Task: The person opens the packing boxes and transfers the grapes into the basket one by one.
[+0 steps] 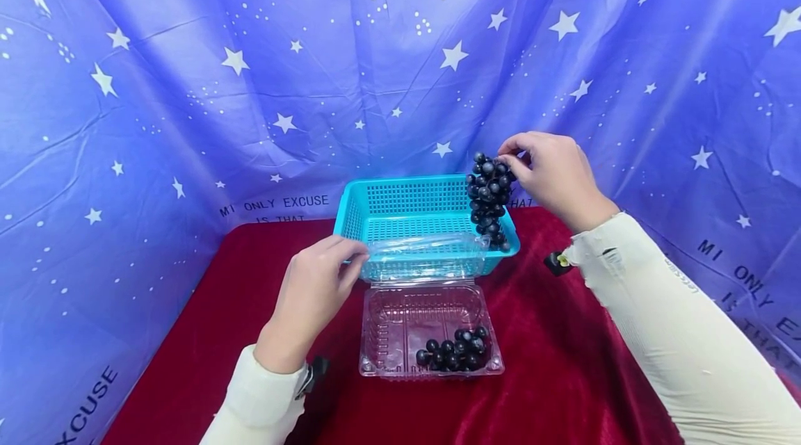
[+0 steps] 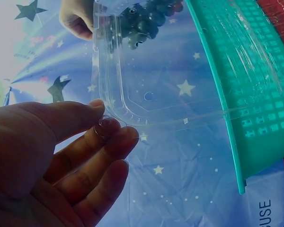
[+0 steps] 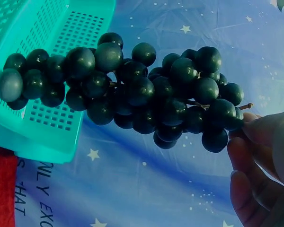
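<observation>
A long bunch of dark grapes (image 1: pixel 489 196) hangs from my right hand (image 1: pixel 557 177), whose fingertips pinch it near the stem end. Its lower tip is over the right end of the turquoise basket (image 1: pixel 409 184). My left hand (image 1: pixel 319 292) pinches a corner of the clear plastic lid (image 2: pixel 146 111) between thumb and fingers. That lid stands raised in front of the basket and joins the clear box (image 1: pixel 391 368) along its back edge. Inside the box, a smaller bunch of dark grapes (image 1: pixel 453 351) lies at the front right.
A dark red cloth (image 1: pixel 263 334) covers the table. Behind it hangs a blue curtain (image 1: pixel 350 83) with white stars and printed words. The basket stands at the table's back edge, close to the curtain, with the clear box in front of it.
</observation>
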Motion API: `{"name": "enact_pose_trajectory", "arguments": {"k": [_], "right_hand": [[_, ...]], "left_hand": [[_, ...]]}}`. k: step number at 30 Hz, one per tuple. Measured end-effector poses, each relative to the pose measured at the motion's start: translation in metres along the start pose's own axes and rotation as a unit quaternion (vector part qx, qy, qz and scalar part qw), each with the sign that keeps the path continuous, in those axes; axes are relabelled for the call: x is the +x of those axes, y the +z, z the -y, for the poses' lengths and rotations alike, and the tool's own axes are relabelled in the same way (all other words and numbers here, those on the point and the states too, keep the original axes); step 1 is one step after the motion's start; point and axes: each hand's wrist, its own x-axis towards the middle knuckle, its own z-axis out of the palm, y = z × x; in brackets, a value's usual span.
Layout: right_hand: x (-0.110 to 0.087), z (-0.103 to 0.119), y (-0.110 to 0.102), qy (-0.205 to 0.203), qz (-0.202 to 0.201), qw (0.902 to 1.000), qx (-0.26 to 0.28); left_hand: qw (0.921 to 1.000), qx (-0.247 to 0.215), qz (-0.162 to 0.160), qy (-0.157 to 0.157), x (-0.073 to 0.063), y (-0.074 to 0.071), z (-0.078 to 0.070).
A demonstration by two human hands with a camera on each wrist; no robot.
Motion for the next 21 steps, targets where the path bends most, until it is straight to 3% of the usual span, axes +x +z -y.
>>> {"name": "enact_pose_trajectory", "arguments": {"k": [21], "right_hand": [[-0.005, 0.011, 0.023, -0.009, 0.039, 0.9992, 0.009]], "left_hand": [[0.9998, -0.007, 0.013, -0.015, -0.001, -0.004, -0.002]]}}
